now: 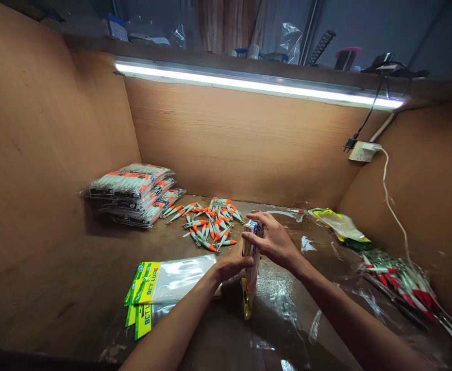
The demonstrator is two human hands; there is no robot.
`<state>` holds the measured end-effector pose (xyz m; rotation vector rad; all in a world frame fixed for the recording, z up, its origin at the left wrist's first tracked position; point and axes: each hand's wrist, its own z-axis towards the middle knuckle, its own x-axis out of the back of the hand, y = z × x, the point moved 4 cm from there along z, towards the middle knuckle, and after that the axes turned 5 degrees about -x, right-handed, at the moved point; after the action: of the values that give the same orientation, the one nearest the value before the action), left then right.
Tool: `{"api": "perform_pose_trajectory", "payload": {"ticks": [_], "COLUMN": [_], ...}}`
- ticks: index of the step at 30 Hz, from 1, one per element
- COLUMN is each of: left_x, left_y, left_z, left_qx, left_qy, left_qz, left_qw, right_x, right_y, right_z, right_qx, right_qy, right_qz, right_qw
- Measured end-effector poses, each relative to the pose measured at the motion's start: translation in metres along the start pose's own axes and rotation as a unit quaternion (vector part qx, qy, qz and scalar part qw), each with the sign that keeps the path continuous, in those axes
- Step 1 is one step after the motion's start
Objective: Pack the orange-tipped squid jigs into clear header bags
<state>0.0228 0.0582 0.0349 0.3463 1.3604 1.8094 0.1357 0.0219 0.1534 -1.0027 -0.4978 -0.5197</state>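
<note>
Both my hands hold a flat pack [253, 265] on edge in the middle of the bench. Its lower end is yellow and its top has blue and white print; its contents cannot be made out. Low on its near left side, my left hand [231, 267] is closed around it. My right hand [275, 241] grips the upper part from the right, thumb and fingers on either side. Clear bags with yellow and green BCT LURE headers [148, 283] lie overlapped by my left forearm. Just beyond my hands is a loose heap of orange-and-white fishing lures [210, 224].
Clear packs of lures [133, 193] are stacked at the back left. At the right are more yellow-headed bags [341, 226] and a pile of red-and-white lures [399, 283]. A white cord [386, 190] hangs from the power outlet [365, 151]. Plastic scraps litter the bench.
</note>
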Motion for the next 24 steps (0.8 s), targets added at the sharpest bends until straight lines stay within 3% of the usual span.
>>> {"api": "perform_pose_trajectory", "payload": {"ticks": [6,9,12,15,24], "left_x": [-0.009,-0.018,-0.028,-0.031,-0.04], "left_y": [-0.002,-0.002,-0.008,-0.018,-0.022], "left_z": [-0.005,-0.005,-0.008,-0.009,-0.011], "left_qx": [0.064,0.06,0.097,0.133,0.109], "left_qy": [0.027,-0.004,-0.056,-0.054,-0.027], "left_qz": [0.082,0.082,0.101,0.117,0.113], "left_qw": [0.994,0.995,0.989,0.983,0.987], "right_x": [0.009,0.014,0.019,0.025,0.037], "right_y": [-0.006,-0.001,0.011,0.019,0.005], "right_z": [-0.018,-0.027,-0.034,-0.038,-0.035], "right_qx": [0.014,0.005,-0.013,-0.022,0.013], "right_qy": [0.059,0.08,0.103,0.113,0.125], "right_qz": [-0.037,-0.044,-0.04,-0.03,-0.047], "right_qw": [0.997,0.996,0.994,0.993,0.991]}}
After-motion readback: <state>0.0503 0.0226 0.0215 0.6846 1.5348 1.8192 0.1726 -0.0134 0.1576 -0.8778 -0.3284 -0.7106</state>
